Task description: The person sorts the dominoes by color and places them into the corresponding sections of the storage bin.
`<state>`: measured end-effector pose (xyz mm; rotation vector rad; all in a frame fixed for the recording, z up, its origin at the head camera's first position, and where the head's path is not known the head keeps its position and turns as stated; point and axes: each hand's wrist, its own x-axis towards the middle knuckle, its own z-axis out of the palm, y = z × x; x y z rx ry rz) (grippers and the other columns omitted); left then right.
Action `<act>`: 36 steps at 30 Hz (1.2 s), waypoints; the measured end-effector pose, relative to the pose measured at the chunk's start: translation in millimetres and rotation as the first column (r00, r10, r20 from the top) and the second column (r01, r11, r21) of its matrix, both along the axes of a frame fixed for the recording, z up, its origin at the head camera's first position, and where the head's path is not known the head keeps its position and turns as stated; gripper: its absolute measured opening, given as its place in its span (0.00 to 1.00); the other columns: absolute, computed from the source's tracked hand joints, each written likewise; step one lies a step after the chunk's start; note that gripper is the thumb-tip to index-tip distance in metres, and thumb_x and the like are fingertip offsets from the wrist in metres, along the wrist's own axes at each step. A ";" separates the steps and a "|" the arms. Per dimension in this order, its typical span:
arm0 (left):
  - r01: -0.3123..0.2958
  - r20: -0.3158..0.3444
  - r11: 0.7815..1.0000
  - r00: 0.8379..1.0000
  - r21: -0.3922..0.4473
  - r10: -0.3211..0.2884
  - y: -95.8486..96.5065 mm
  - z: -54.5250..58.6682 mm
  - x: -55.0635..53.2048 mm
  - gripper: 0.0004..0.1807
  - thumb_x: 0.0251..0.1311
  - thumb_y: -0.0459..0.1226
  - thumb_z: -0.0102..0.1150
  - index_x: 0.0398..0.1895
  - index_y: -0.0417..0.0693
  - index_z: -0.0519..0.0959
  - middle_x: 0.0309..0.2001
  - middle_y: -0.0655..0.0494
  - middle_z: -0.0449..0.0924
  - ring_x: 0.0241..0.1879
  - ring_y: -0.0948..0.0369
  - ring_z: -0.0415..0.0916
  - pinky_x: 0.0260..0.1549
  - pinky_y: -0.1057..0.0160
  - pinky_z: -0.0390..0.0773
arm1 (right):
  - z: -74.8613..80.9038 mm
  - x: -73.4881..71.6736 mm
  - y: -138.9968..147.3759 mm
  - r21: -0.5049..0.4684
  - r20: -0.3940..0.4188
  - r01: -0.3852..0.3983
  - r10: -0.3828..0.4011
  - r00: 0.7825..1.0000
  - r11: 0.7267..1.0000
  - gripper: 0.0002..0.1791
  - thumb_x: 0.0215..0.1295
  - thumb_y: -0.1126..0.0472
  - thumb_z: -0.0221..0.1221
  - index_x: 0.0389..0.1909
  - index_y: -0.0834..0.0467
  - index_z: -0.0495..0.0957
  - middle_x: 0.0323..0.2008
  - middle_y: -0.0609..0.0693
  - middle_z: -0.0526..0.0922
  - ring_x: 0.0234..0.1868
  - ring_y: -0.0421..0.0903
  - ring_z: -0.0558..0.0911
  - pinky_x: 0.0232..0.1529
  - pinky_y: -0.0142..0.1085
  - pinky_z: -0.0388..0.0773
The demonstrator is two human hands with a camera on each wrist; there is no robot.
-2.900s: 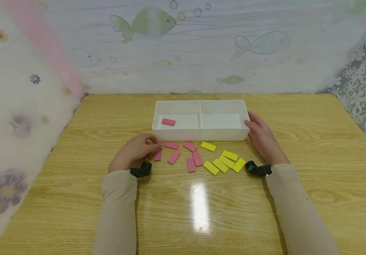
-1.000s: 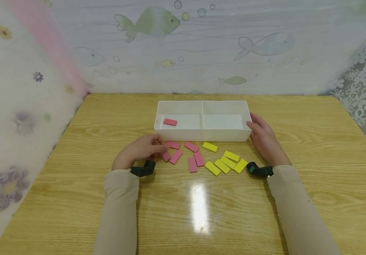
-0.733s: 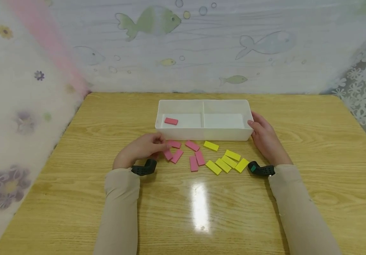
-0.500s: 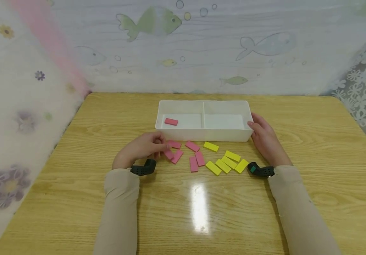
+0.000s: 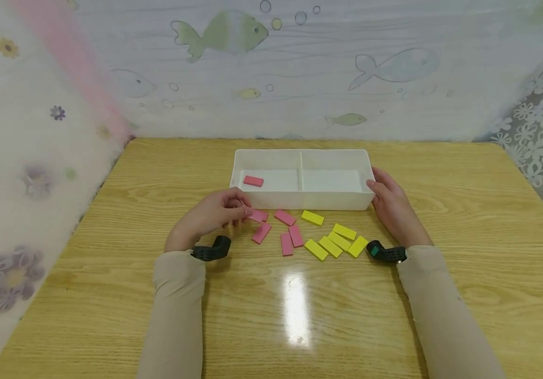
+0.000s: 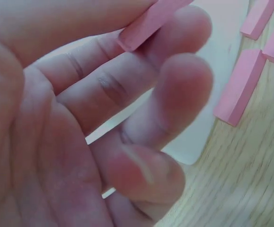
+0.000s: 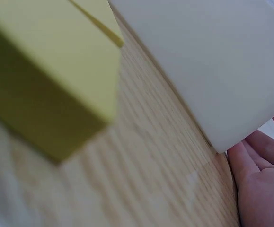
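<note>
My left hand pinches a pink domino-like tile between thumb and forefinger, just in front of the left part of a white two-compartment box. In the left wrist view the other fingers curl loosely below it. One pink tile lies inside the left compartment; the right compartment holds nothing. My right hand grips the box's right end, thumb over the rim and fingers along the outside. Several loose pink tiles lie before the box, the nearest one partly covered by my left fingertips.
Several yellow tiles lie in front of the box's right half, some touching; one yellow tile sits apart near the box. All rests on a wooden table against a wall with fish drawings.
The left hand has taken the leftmost pink tile, slid it right against its neighbour, then lifted it off the table toward the box. The right hand has kept its grip on the box.
</note>
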<state>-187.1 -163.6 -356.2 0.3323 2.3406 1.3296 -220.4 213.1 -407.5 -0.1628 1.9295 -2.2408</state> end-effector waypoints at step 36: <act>-0.148 -0.017 0.969 0.988 0.200 0.155 -2.0 2.5 -3.1 0.18 0.58 0.47 0.54 0.50 0.53 0.67 0.41 0.46 0.77 0.33 0.48 0.76 0.28 0.50 0.72 | -0.7 -0.5 0.3 0.059 0.009 -0.001 0.000 1.000 0.998 0.32 0.67 0.53 0.45 0.68 0.54 0.45 0.68 0.48 0.44 0.66 0.41 0.49 0.64 0.38 0.44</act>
